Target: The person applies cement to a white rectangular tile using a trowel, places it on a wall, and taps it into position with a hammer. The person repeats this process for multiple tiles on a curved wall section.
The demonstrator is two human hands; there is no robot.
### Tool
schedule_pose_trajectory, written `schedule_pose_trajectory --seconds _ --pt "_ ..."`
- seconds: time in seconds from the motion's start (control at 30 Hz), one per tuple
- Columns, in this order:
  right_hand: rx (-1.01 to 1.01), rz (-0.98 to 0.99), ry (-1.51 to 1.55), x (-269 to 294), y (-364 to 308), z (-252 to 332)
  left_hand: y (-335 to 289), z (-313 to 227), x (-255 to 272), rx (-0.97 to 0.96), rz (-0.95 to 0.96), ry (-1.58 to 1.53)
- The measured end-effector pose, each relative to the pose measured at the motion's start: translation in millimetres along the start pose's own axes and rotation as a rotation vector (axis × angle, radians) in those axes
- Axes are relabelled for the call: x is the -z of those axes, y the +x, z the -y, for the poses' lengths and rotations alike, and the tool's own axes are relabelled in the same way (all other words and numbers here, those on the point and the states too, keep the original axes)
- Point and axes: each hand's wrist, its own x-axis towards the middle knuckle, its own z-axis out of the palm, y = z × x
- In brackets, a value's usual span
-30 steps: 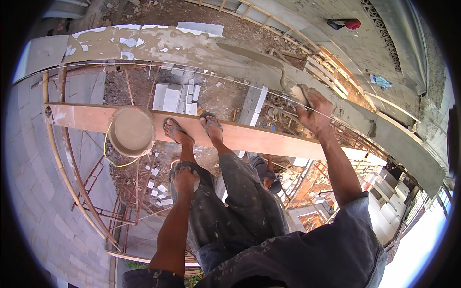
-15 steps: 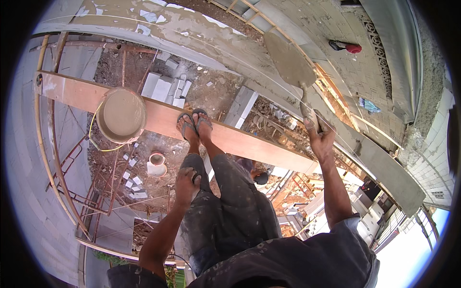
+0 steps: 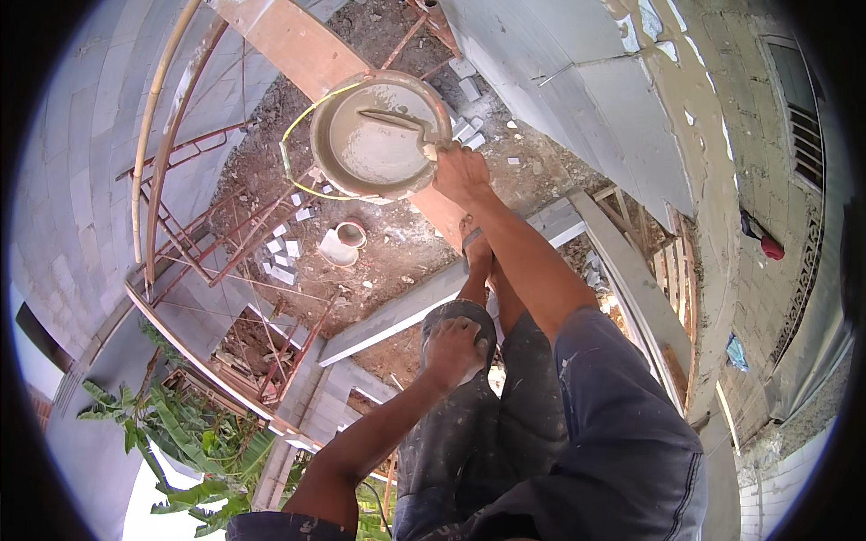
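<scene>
My right hand is closed round the handle of a trowel at the right rim of a round bucket. The trowel's blade lies tilted in the wet grey mortar, part of it sunk out of sight. A yellow-green handle loops off the bucket's left side. The bucket stands on a wooden plank, beside my feet. My left hand rests on my bent knee, thumb apart from the fingers; nothing held shows in it.
Far below the plank lies rubble-strewn ground with white block pieces and another bucket. Rusty scaffold bars and a bamboo pole stand at the left. A partly plastered wall runs along the right, and banana leaves show lower left.
My right hand has brought the mortar-loaded trowel from the wall top at the right down into the bucket. My body has turned and leaned toward the bucket; my left hand stays on the knee.
</scene>
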Motion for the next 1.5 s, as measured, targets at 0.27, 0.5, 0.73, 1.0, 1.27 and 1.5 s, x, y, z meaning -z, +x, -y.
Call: schedule_pose_trajectory --seconds 0.27,0.5,0.73,1.0,1.27,1.5 --pt "-0.247 0.228 1.031 -6 -47 -36 0 3 21 0.092 0.085 -0.015" --pt "-0.221 0.285 1.169 51 -137 -51 4 -1 18 0.093 0.1 0.132" --pt "-0.134 -0.006 1.216 167 -295 -110 18 -16 0 0.059 0.108 0.323" --pt "-0.533 -0.532 0.28 192 -467 -208 18 -32 -24 -0.033 0.073 0.534" --pt "-0.61 -0.624 -0.017 149 -611 -266 14 -38 -50 0.004 0.078 0.615" --pt "-0.581 -0.746 0.056 144 -585 -277 5 -55 -59 0.031 0.061 0.67"
